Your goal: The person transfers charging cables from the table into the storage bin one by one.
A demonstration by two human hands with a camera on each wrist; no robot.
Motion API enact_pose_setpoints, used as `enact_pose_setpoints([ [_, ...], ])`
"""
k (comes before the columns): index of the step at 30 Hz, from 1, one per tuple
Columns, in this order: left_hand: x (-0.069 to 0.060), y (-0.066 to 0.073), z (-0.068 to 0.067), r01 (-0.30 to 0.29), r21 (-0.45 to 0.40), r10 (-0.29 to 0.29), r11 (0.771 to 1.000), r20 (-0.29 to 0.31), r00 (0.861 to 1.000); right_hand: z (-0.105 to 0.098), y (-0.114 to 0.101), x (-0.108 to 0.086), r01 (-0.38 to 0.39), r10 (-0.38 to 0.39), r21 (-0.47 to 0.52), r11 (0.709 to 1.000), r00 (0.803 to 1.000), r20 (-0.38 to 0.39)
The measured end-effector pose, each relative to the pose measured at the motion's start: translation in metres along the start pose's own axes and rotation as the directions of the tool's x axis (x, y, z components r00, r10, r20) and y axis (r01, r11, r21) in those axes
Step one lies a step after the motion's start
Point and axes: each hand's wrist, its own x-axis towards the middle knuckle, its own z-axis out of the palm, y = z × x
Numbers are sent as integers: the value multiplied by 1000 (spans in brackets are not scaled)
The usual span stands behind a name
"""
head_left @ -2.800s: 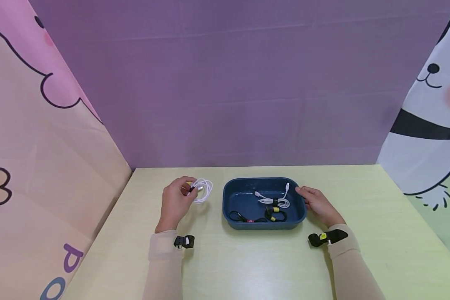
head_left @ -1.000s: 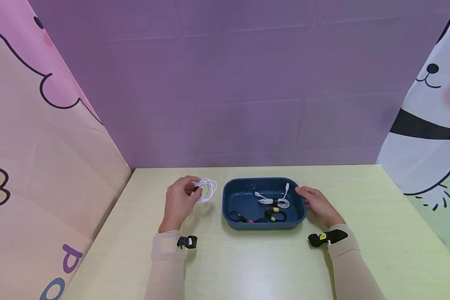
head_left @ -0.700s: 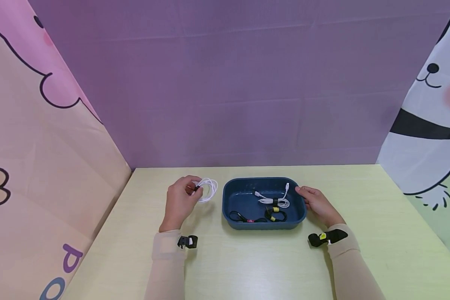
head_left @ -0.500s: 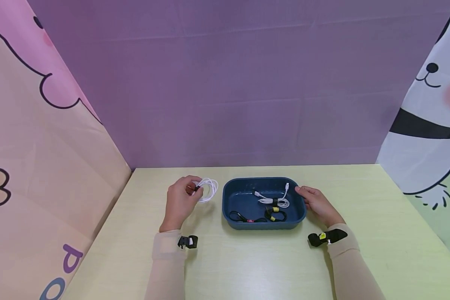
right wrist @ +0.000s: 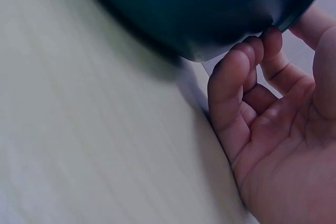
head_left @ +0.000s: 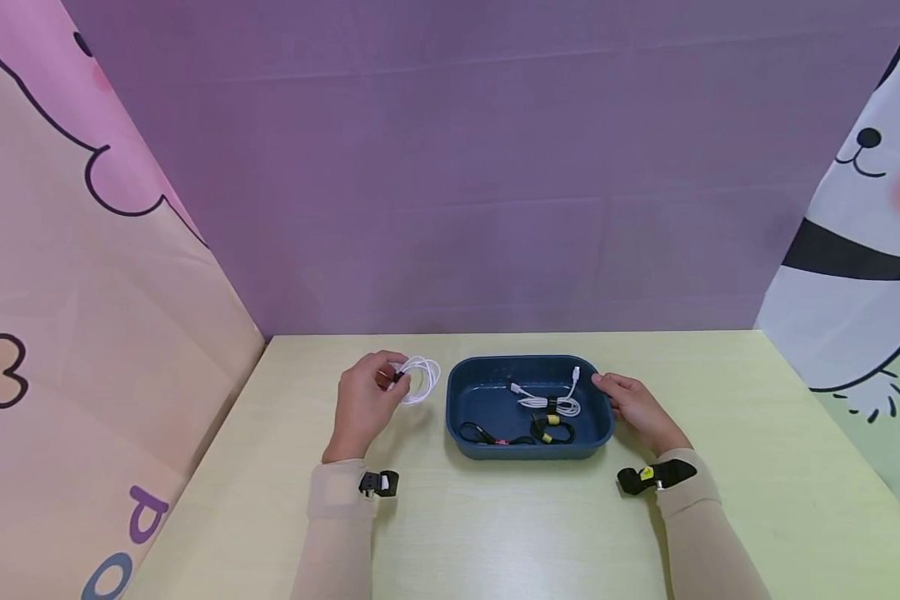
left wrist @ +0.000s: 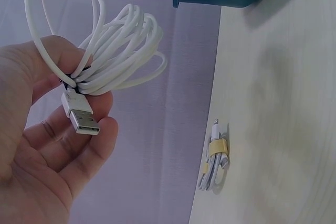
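My left hand [head_left: 363, 408] is raised over the table, left of a dark blue plastic tray [head_left: 487, 392]. Between thumb and fingers it pinches a coiled white USB cable [left wrist: 118, 45] at its dark tie. The metal USB plug [left wrist: 84, 121] points down beneath the coil. On the tray's right rim, my right hand [head_left: 641, 408] grips with the thumb on top and curled fingers outside. In the tray lie a bundled white cable [head_left: 567, 407], a black cable with yellow parts [head_left: 568, 432] and a thin black cable with a red tie [head_left: 501, 442].
Another white cable with a yellow tie [left wrist: 218, 148] lies on the table, seen in the left wrist view; in the head view the left hand hides it. Behind the pale table [head_left: 495, 533] stands a purple cloth backdrop [head_left: 450, 167], with printed cloth panels on both sides.
My left hand has drifted slightly to the right with the white USB cable, closer to the tray. The tray and my right hand stay as they were.
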Motion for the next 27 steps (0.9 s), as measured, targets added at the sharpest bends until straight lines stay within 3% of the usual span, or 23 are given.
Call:
enact_pose_setpoints([
  [27, 1, 4, 3, -12, -28, 12, 1000, -4, 1000, 0, 5, 4, -8, 8, 6, 1000, 1000, -24],
])
